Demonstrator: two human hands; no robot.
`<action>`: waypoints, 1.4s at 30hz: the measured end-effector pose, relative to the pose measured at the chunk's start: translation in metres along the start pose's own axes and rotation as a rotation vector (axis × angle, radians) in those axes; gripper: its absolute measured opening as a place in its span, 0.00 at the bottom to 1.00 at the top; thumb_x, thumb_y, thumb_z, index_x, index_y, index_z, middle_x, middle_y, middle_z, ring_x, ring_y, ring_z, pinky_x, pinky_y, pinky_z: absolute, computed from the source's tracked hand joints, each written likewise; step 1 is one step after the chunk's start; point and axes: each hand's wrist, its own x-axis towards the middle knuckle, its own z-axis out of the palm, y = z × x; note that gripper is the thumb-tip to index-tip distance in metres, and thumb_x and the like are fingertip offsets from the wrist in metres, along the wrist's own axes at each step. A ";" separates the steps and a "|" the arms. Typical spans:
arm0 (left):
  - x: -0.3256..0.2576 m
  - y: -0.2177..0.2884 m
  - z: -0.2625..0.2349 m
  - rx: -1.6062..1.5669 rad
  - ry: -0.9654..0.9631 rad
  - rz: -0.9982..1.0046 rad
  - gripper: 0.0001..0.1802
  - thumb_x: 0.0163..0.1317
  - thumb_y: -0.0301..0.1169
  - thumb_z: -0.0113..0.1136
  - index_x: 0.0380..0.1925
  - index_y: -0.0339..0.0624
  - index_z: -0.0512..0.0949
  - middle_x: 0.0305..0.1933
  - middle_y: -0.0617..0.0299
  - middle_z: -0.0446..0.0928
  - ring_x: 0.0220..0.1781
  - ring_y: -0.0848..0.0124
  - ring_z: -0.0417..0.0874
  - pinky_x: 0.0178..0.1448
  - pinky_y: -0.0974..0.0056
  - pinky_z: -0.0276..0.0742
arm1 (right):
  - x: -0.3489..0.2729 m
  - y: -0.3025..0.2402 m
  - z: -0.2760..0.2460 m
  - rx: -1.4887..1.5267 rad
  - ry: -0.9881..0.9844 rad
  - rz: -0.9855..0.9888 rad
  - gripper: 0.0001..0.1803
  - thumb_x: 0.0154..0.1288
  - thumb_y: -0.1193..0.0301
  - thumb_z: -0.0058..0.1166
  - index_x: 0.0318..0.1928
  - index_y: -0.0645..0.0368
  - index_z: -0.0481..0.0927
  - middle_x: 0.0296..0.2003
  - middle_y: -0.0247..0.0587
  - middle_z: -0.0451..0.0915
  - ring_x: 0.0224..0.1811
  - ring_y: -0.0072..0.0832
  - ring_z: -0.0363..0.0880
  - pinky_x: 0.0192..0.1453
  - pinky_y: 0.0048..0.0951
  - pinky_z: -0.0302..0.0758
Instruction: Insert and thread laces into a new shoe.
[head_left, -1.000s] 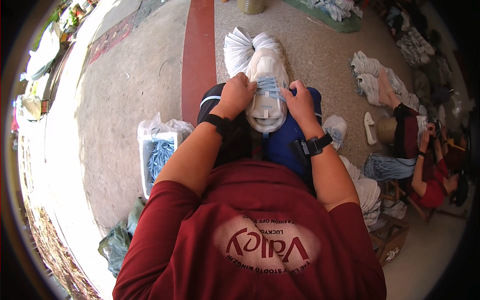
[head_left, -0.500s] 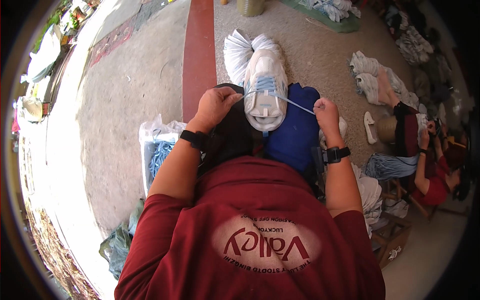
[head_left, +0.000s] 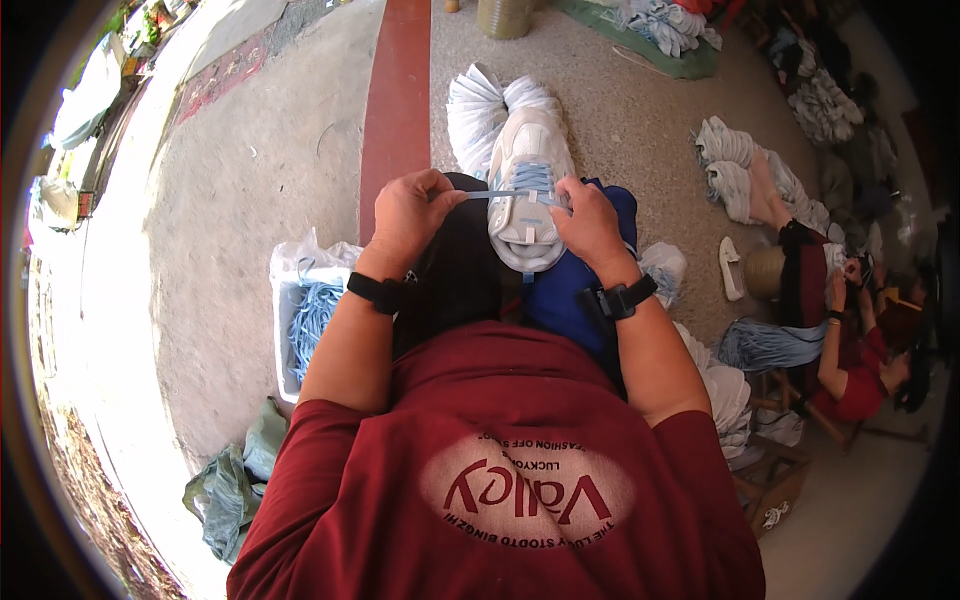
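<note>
A white and pale grey sneaker [head_left: 517, 222] rests between my knees, its toe pointing away from me. Light blue lace [head_left: 532, 178] crosses its front in several rows. My left hand [head_left: 412, 215] is closed in a pinch on one lace end, drawing it taut out to the left of the shoe. At the right edge of the shoe's opening, my right hand [head_left: 588, 220] has its thumb and finger closed on the lace, close to the tongue. The taut stretch of lace runs across the tongue between both hands.
Bundled white shoe pieces [head_left: 478, 112] lie just beyond the toe. On my left stands a white box of blue laces [head_left: 285, 335] beside a green plastic bag [head_left: 225, 495]. Another person [head_left: 850, 375] sits at the right near blue laces [head_left: 765, 343] and a white shoe [head_left: 733, 268].
My right hand has moved left, from holding its lace end out to the side to the shoe's edge. My left hand has shifted slightly left, pulling its lace straight.
</note>
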 end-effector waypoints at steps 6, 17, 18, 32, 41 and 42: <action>0.011 0.022 0.033 0.167 -0.076 0.311 0.30 0.46 0.36 0.64 0.48 0.33 0.68 0.37 0.47 0.75 0.42 0.52 0.78 0.45 0.56 0.74 | 0.013 -0.018 0.014 -0.143 -0.006 -0.016 0.22 0.47 0.72 0.57 0.44 0.62 0.68 0.35 0.55 0.75 0.41 0.49 0.73 0.44 0.44 0.71; 0.026 0.022 0.053 0.005 -0.118 0.167 0.13 0.42 0.23 0.54 0.32 0.37 0.69 0.35 0.46 0.75 0.41 0.48 0.77 0.42 0.52 0.73 | 0.009 0.045 -0.004 0.097 -0.166 -0.116 0.09 0.50 0.80 0.43 0.35 0.69 0.71 0.30 0.62 0.74 0.37 0.55 0.74 0.41 0.42 0.69; 0.027 0.021 0.048 0.014 -0.104 0.163 0.13 0.41 0.24 0.55 0.32 0.37 0.70 0.35 0.47 0.75 0.40 0.48 0.77 0.42 0.53 0.73 | 0.012 0.042 -0.003 0.109 -0.172 -0.158 0.09 0.50 0.80 0.43 0.35 0.69 0.71 0.30 0.62 0.74 0.37 0.55 0.74 0.41 0.42 0.69; 0.046 0.030 0.065 0.055 -0.083 0.222 0.17 0.40 0.26 0.58 0.35 0.40 0.75 0.36 0.49 0.74 0.40 0.51 0.78 0.44 0.55 0.74 | 0.031 0.040 0.005 -0.033 -0.113 -0.162 0.11 0.48 0.80 0.46 0.36 0.69 0.71 0.31 0.64 0.74 0.40 0.57 0.73 0.44 0.46 0.69; 0.040 0.029 0.078 0.092 -0.053 0.289 0.08 0.40 0.30 0.57 0.24 0.40 0.77 0.26 0.51 0.76 0.32 0.52 0.79 0.37 0.55 0.75 | 0.014 0.004 -0.007 -0.152 -0.027 -0.082 0.11 0.40 0.79 0.51 0.29 0.63 0.68 0.28 0.58 0.75 0.36 0.57 0.74 0.40 0.49 0.70; 0.042 0.022 0.078 0.087 0.001 0.325 0.07 0.40 0.30 0.57 0.21 0.40 0.76 0.26 0.51 0.76 0.32 0.52 0.79 0.36 0.55 0.75 | 0.019 0.004 -0.003 -0.158 -0.009 -0.076 0.11 0.39 0.79 0.51 0.29 0.61 0.68 0.26 0.56 0.74 0.35 0.56 0.74 0.37 0.49 0.69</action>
